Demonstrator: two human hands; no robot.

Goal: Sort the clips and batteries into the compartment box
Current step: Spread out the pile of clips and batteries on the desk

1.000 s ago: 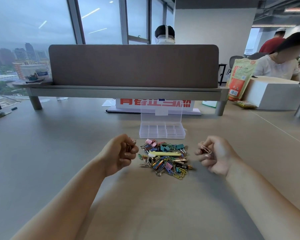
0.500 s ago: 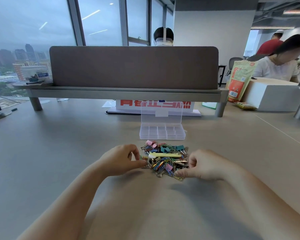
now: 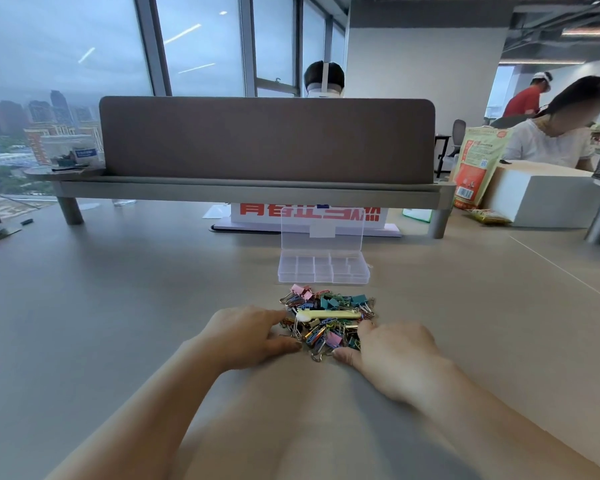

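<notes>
Beyond clip pile: compartment box, lid upright.

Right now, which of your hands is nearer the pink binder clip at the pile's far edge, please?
Left: the left hand is just near-left of the pink binder clip; the right hand is across the pile.

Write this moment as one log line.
left hand: touches clip pile, left edge | right hand: touches its right edge | compartment box: lid open
</notes>
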